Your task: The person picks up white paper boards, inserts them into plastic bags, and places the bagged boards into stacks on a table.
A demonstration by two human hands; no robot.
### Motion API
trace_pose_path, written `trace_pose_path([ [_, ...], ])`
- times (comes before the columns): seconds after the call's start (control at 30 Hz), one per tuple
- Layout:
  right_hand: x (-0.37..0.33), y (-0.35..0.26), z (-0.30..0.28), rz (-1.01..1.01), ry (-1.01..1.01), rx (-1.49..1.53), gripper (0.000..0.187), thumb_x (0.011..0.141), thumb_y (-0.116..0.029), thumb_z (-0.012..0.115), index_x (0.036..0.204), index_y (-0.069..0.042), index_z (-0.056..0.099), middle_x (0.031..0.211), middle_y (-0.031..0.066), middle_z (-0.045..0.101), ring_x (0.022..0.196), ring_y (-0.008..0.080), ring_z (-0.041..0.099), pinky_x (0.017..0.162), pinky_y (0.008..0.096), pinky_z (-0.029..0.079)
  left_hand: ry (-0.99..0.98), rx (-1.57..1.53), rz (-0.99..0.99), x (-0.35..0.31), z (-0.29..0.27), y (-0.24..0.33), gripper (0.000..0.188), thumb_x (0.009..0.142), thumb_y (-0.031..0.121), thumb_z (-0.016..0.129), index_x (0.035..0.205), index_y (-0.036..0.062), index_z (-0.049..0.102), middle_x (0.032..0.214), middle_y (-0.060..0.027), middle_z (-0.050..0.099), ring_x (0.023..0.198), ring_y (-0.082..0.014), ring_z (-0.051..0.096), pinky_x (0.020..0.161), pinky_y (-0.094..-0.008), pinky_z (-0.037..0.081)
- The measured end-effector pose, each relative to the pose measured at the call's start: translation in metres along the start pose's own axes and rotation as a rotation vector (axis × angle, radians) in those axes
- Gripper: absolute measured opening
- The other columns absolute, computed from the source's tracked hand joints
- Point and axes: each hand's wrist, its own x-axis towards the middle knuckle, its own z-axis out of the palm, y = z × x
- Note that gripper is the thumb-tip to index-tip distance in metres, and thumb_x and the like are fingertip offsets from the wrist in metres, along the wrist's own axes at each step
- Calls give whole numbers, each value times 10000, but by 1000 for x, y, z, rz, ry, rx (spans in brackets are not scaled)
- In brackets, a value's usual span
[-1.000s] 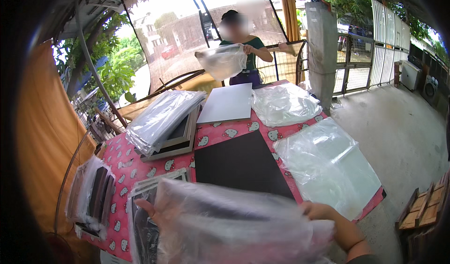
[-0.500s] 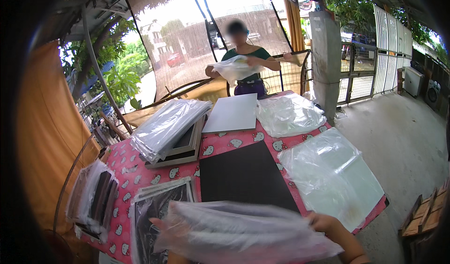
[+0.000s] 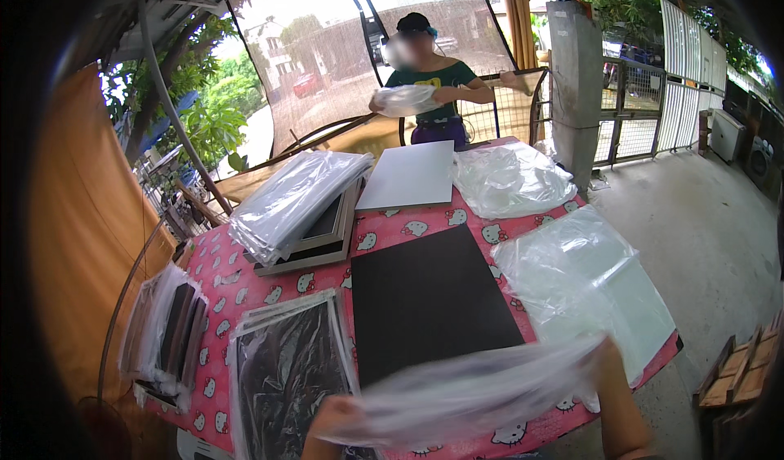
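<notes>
A clear plastic bag (image 3: 474,391) is stretched between my two hands at the near edge of the table, blurred by motion. My left hand (image 3: 333,419) is closed on one end of it. At the other end my right hand (image 3: 607,364) grips the plastic, its fingers partly hidden by the film. Just beyond the bag a flat black panel (image 3: 433,305) lies on the pink patterned tablecloth (image 3: 408,235). Left of it, by my left hand, are plastic-wrapped dark framed panels (image 3: 290,362). To the right, a pile of clear plastic bags (image 3: 584,284) lies on a pale sheet.
Plastic-wrapped frames (image 3: 298,203) are stacked at the far left, beside a white panel (image 3: 408,176). More plastic (image 3: 510,178) is heaped at the far right. Wrapped frames (image 3: 167,337) stand at the left edge. Across the table a person (image 3: 433,84) handles clear plastic.
My right hand has risen and my left hand has moved right, pulling the bag taut on a slant. The person opposite has lowered their plastic slightly. The view has shifted a little.
</notes>
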Motion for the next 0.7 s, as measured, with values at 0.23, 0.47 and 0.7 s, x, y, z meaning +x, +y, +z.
trace_pose_path([
  [0.23,14,1,78,502,-289,-1186,377,741,-297,656,958,0,573,832,61,598,745,159,556,682,297,449,406,-605,221,0,-29,-68,315,781,190,626,994,-33,559,898,-134,609,807,-248,593,748,-368,471],
  [0.47,8,64,32,-57,518,-1361,284,634,-96,596,901,0,606,776,137,616,726,179,591,648,299,461,786,-522,69,16,26,-105,170,807,155,606,813,-6,549,804,-97,586,721,-173,560,686,-302,461],
  [0.7,11,85,45,-131,507,-1789,308,632,-132,584,898,22,601,868,240,558,857,377,541,771,429,435,1075,106,180,18,51,-97,184,780,128,616,715,-32,551,854,-145,608,901,-183,541,779,-295,406],
])
